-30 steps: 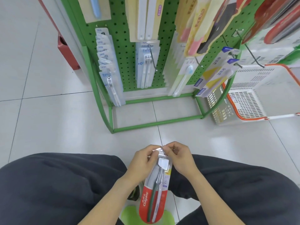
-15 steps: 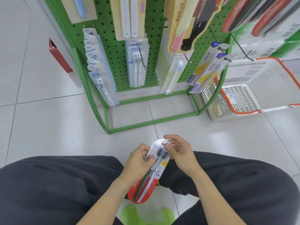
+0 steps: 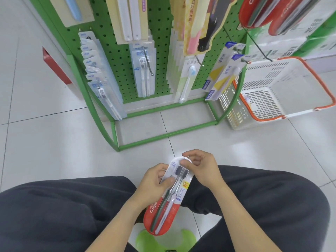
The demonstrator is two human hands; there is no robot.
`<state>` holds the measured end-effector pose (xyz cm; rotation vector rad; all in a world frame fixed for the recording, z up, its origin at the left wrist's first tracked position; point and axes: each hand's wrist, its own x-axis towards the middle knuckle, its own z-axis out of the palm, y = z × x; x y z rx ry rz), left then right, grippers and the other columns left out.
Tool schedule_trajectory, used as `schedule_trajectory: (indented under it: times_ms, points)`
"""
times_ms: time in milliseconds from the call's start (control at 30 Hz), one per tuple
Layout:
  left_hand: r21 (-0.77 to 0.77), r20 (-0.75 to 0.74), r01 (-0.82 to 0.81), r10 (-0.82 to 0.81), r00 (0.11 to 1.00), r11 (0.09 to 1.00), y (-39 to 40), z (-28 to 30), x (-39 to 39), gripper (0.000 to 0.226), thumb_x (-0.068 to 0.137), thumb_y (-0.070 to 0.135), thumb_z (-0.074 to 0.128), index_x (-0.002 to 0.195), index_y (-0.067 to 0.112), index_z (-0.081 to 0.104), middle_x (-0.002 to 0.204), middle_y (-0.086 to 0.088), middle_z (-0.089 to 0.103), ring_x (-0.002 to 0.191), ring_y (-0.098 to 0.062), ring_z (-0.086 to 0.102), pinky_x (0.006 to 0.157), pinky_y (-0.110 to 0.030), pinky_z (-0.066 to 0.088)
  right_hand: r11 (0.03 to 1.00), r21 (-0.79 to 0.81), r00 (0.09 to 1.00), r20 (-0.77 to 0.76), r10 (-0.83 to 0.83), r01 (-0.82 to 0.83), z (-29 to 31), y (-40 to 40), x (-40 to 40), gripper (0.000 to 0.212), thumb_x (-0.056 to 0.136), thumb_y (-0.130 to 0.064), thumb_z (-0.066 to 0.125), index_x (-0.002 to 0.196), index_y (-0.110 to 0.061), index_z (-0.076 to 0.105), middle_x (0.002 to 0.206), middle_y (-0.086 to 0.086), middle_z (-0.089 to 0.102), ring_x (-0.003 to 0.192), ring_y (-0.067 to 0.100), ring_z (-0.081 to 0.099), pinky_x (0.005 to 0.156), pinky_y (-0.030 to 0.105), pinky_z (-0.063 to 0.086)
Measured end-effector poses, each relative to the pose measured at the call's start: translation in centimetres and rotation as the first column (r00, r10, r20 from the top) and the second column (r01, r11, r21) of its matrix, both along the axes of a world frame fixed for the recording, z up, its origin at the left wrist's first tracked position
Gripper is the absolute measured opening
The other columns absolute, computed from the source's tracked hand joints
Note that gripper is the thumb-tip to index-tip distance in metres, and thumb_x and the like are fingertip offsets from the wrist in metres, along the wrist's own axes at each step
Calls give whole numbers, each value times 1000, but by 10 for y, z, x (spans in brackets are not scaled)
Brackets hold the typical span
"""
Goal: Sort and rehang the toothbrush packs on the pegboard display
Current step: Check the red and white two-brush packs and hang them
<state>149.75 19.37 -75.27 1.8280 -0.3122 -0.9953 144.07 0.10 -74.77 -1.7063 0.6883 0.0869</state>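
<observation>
I hold a red and white Colgate toothbrush pack with two dark-bristled brushes, low between my knees. My left hand grips its left edge near the brush heads, thumb on the front. My right hand pinches the rounded top of the pack. Ahead stands the green pegboard display with toothbrush packs on its hooks: clear blue packs at the left, a clear pack in the middle, a light blue single brush and yellow and white packs at the right. Red Colgate packs hang top right.
A white basket with an orange rim sits on the floor right of the display's green frame. A red box stands behind the display at left. I sit on a green stool, with white tiled floor around.
The pack has tilted so its top leans right and its front faces up more. My view has moved closer to the pegboard. Both hands stay on the pack.
</observation>
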Motion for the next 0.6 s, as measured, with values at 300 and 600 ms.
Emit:
schedule_trajectory:
  times_ms: [300,600]
  points:
    - [-45,-121,-262,255,959,964,-4,-6,-5,17,96,17,68,111,18,59,102,-2,77,93,-21,75,85,-48,60,964,265,1000,16,-15,10,2,-7,-2,25,93,-4,71,118,-10,67,97,14,78,89,34,75,79,46,63]
    - [-119,-167,-308,287,943,944,-5,-1,2,37,90,16,76,123,23,60,103,-3,78,89,-25,76,76,-48,63,972,232,1000,7,-28,25,-6,24,-10,47,81,-16,86,120,-12,59,83,13,76,76,31,75,66,37,61]
